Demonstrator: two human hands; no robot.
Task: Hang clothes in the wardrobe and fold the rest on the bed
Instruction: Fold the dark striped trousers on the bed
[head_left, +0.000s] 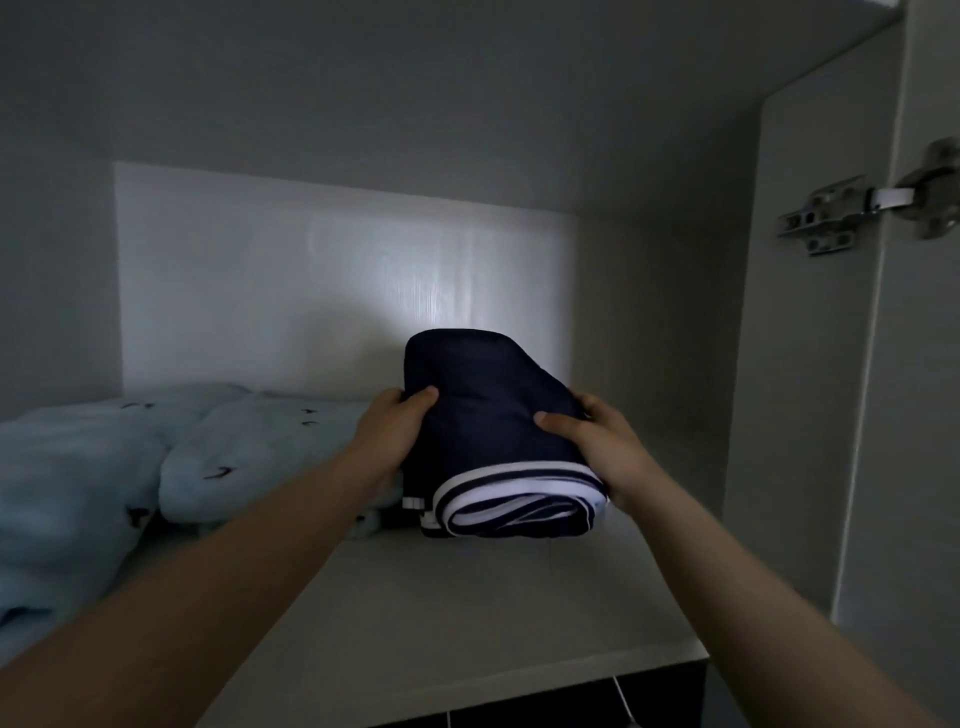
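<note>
Fingers of left hand (387, 436) and right hand (597, 449) clamp the navy garment (488, 415) on the shelf (467, 623).

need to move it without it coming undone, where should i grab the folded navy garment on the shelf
Take the folded navy garment by its long sides, reaching in from the open front of the shelf, thumbs on top, as the left hand and right hand hold it. Its layers lie open at the near white-trimmed end, so pinching both sides should keep the fold together.

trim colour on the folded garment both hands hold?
White trim on the dark navy folded garment, clearest along its near edge, head view.
</note>
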